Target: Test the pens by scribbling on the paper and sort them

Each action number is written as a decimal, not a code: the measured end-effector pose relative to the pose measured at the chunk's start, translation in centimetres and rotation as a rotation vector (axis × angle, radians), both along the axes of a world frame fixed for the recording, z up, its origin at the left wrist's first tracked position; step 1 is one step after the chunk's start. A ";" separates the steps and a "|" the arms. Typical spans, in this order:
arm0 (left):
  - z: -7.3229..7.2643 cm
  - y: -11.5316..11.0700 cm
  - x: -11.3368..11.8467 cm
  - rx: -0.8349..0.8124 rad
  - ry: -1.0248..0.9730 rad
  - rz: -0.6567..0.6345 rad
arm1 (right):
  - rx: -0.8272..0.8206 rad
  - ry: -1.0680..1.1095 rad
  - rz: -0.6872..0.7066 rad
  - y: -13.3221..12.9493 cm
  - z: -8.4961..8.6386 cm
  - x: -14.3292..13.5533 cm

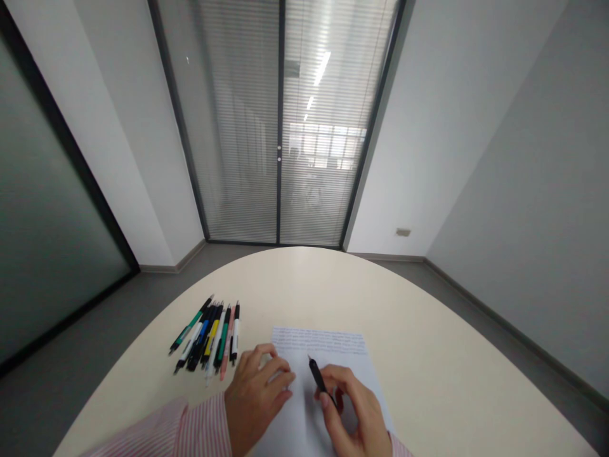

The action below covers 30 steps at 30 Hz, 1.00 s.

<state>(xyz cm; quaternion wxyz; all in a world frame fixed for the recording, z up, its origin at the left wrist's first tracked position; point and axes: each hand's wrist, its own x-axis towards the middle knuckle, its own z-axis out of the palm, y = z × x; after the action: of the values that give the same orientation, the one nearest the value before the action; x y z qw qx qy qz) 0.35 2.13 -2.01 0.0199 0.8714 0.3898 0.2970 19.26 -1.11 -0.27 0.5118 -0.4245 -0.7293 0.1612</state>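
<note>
A black pen (317,374) is held between the thumb and fingers of my right hand (354,409), its tip pointing up and away from me over the paper. Beneath both hands lies a white sheet of paper (297,431), with several lines of small handwriting across its top. My left hand (261,393) rests on the sheet's left side, fingers loosely bent and apart, holding nothing. To the left of that hand, several pens (209,336) lie side by side on the table, in black, white, green, blue, yellow and pink.
The round-edged cream table (304,279) spreads out in front of me. Beyond its far edge stands a glass partition (280,203) with blinds. White walls rise on both sides, and a wall socket (403,232) sits low on the right.
</note>
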 end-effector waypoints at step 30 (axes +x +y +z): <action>3.3 1.1 -0.9 -0.819 -1.045 0.039 | -0.173 -0.251 0.074 0.5 0.1 0.7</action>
<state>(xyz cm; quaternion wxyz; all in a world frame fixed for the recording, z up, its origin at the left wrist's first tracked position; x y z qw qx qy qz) -0.51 3.26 1.29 0.5304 0.5276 0.4259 0.5088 19.91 -0.62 -0.19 0.3718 -0.4565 -0.7862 0.1878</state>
